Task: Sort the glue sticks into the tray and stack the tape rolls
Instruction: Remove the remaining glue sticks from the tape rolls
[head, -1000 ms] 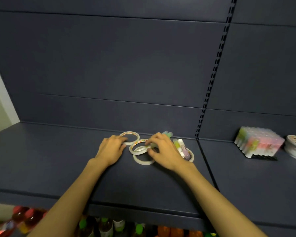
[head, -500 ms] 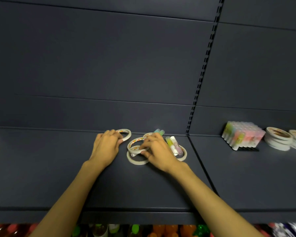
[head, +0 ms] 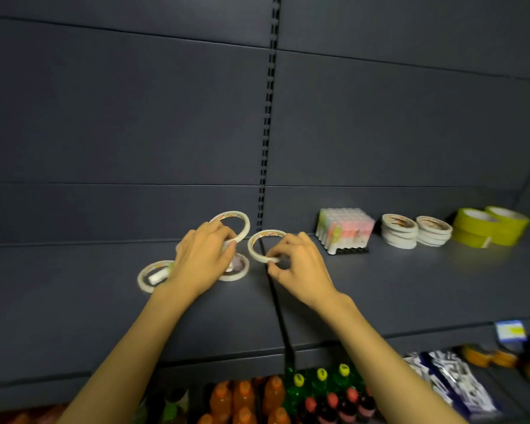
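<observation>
My left hand (head: 203, 257) holds a white tape roll (head: 238, 221) tilted up off the dark shelf (head: 410, 286). My right hand (head: 297, 264) pinches a second white tape roll (head: 259, 247), also lifted at an angle. Two more white rolls lie flat: one at the left (head: 149, 275) with a glue stick (head: 158, 275) inside its ring, one (head: 234, 270) partly under my left hand around a pinkish glue stick (head: 237, 263). A black tray of pastel glue sticks (head: 344, 229) stands to the right. Beside it are two stacks of white tape rolls (head: 399, 231), (head: 433, 231).
Yellow tape rolls (head: 490, 226) sit at the far right of the shelf. A slotted upright (head: 266, 123) divides the back panel. Below the shelf edge are bottled drinks (head: 276, 393) and wrapped packets (head: 453, 384). A blue price tag (head: 510, 330) hangs on the edge.
Each hand has taken a tape roll and lifted it off the shelf. My view has swung to the right, bringing the tape stacks and yellow rolls into sight.
</observation>
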